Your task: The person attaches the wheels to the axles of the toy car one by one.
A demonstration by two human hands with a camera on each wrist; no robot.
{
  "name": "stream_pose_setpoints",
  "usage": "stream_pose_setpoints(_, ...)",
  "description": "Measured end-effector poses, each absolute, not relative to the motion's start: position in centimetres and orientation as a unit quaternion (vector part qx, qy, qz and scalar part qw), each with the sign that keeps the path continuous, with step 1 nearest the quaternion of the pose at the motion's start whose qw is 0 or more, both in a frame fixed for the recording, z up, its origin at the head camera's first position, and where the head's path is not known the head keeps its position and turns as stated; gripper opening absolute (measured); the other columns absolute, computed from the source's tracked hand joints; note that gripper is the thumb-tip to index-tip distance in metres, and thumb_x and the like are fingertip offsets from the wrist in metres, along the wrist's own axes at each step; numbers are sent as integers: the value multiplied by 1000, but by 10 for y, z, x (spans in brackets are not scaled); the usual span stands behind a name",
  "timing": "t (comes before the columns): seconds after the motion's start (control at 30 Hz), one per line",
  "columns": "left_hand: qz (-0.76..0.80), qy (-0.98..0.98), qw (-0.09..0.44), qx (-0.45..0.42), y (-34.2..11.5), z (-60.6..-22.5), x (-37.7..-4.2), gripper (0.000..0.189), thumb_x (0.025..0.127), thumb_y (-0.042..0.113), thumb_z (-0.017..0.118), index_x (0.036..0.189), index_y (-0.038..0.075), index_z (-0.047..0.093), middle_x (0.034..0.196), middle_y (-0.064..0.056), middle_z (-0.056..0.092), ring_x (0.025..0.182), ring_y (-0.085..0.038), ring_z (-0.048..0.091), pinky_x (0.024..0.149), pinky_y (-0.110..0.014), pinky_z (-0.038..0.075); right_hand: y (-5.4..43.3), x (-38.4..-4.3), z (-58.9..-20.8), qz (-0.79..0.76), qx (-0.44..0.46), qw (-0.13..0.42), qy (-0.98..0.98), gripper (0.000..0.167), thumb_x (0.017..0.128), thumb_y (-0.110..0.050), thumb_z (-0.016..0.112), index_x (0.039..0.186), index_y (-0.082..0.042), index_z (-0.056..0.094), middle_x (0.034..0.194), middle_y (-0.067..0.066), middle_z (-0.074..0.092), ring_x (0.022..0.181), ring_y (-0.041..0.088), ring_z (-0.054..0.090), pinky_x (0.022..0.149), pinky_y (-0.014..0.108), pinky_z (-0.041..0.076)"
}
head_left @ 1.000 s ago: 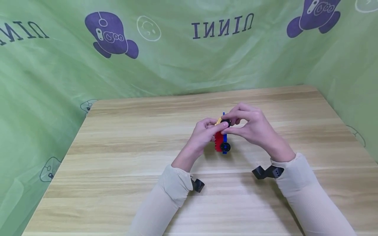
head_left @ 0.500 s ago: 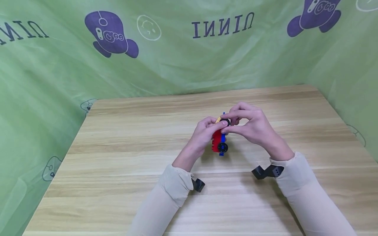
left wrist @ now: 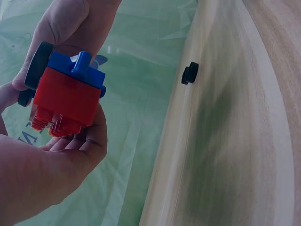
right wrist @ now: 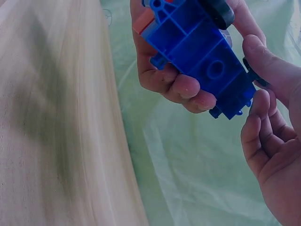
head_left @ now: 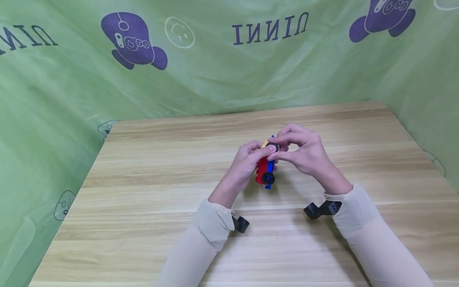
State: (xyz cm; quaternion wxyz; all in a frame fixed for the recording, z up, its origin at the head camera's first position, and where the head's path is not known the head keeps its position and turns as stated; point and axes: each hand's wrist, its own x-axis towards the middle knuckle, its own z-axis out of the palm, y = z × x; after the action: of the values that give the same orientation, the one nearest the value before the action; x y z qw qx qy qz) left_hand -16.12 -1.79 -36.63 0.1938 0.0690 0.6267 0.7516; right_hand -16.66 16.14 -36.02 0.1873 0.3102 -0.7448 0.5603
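A toy block car with red bricks [head_left: 261, 171], a blue chassis [right wrist: 207, 61] and black wheels is held above the table. My left hand [head_left: 247, 159] grips its body, fingers curled around the side and underside. The left thumb lies against the black wheel [head_left: 274, 147] at the far end. My right hand [head_left: 305, 151] pinches that same wheel between thumb and fingers. Nearer to me, another black wheel [head_left: 268, 178] sits on the chassis. In the right wrist view the hollow underside faces the camera, and a bare blue axle stub [right wrist: 159, 61] sticks out on the side opposite the wheels.
A loose black wheel [left wrist: 190, 73] rests on the wooden table [head_left: 150, 179], seen in the left wrist view. Green printed cloth [head_left: 215, 79] hangs behind and beside the table. Black wrist cameras [head_left: 241, 225] sit at both cuffs.
The car's near end has swung slightly left, tilting the car in my hands. My right hand has shifted a little left with the same pinch on the wheel.
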Motion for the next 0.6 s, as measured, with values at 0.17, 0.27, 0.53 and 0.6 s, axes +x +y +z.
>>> stream_pose_setpoints(0.17, 761, 612, 202, 71, -18, -365, -161, 15, 97, 19, 64, 93, 6, 57, 72, 0, 69, 62, -15, 70, 61, -25, 57, 161, -166, -360, 570, 314, 192, -735, 39, 58, 20, 86, 95, 9, 77, 85, -6, 64, 69, 9, 56, 62, 17, 47)
stream_pose_setpoints(0.27, 767, 605, 205, 70, -17, -365, -161, 14, 97, 18, 64, 92, 6, 57, 72, 0, 69, 61, -15, 70, 61, -26, 57, 161, -166, -360, 576, 315, 193, -729, 38, 60, 18, 86, 95, 8, 77, 85, -6, 64, 69, 9, 57, 63, 17, 47)
stream_pose_setpoints(0.53, 782, 583, 210, 62, -13, -367, -161, 12, 98, 17, 61, 91, 8, 57, 73, -2, 67, 59, -16, 68, 63, -28, 59, 160, -168, -365, 604, 326, 191, -702, 40, 69, -19, 88, 93, 10, 76, 86, -6, 66, 74, 8, 60, 66, 16, 49)
stream_pose_setpoints(0.6, 783, 583, 208, 58, -13, -368, -161, 12, 98, 18, 61, 92, 8, 57, 73, -3, 67, 59, -16, 67, 63, -28, 59, 160, -168, -365, 618, 327, 183, -691, 36, 69, -14, 88, 94, 10, 76, 87, -5, 67, 78, 8, 62, 69, 15, 52)
